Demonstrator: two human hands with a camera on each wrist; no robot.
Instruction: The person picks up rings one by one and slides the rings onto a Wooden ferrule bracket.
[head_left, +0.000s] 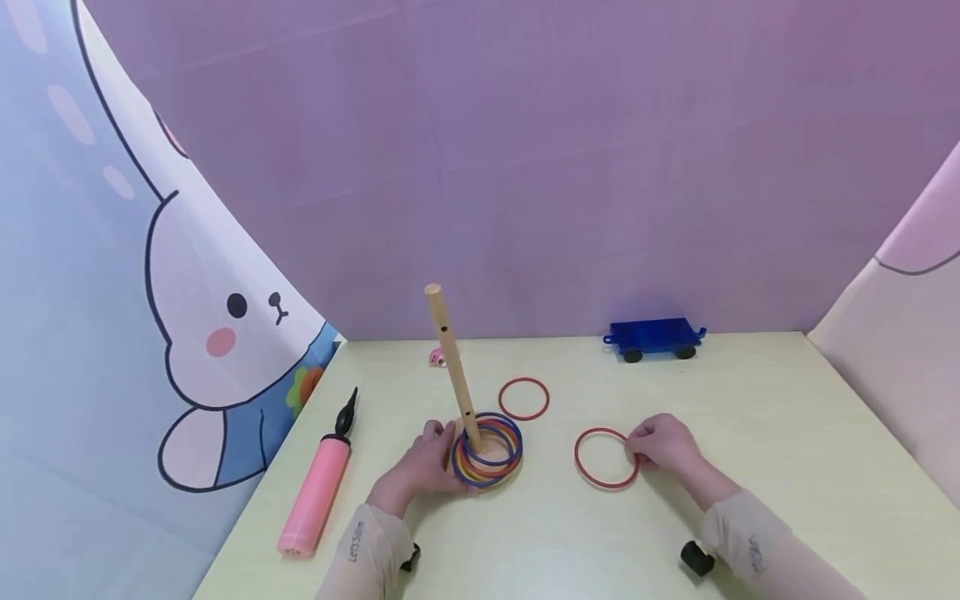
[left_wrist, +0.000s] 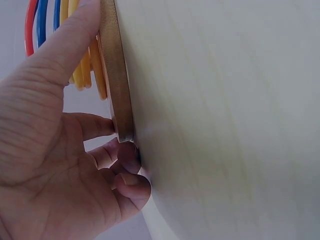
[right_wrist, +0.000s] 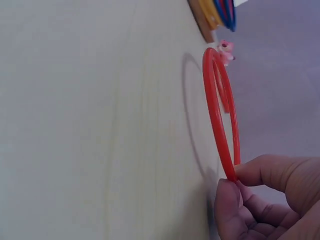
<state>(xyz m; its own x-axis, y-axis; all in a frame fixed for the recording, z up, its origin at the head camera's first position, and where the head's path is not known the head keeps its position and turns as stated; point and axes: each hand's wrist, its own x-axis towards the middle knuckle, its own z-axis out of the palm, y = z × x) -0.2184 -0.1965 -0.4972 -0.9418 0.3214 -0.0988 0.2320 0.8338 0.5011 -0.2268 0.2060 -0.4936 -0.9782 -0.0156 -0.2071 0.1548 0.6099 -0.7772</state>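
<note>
A wooden ring-toss stand has an upright peg (head_left: 456, 367) and a flat base (left_wrist: 116, 75). Blue, red and yellow rings lie stacked around the foot of the peg. My left hand (head_left: 422, 467) grips the base at its left edge, with the thumb on the near side and fingers behind. Between thumb and fingers, my right hand (head_left: 663, 442) pinches a red ring (right_wrist: 215, 112) by its right edge. That ring is raised a little, and its shadow falls on the table. Another red ring (head_left: 501, 398) lies flat on the table, right of and behind the stand.
A pink hand pump (head_left: 318, 497) with a black nozzle lies at the left. A small pink figure (head_left: 437, 357) stands behind the peg. By the purple backdrop (head_left: 525, 167) at the back right is a blue toy wagon (head_left: 652, 336). A bunny-print cloth (head_left: 202, 317) hangs at the left.
</note>
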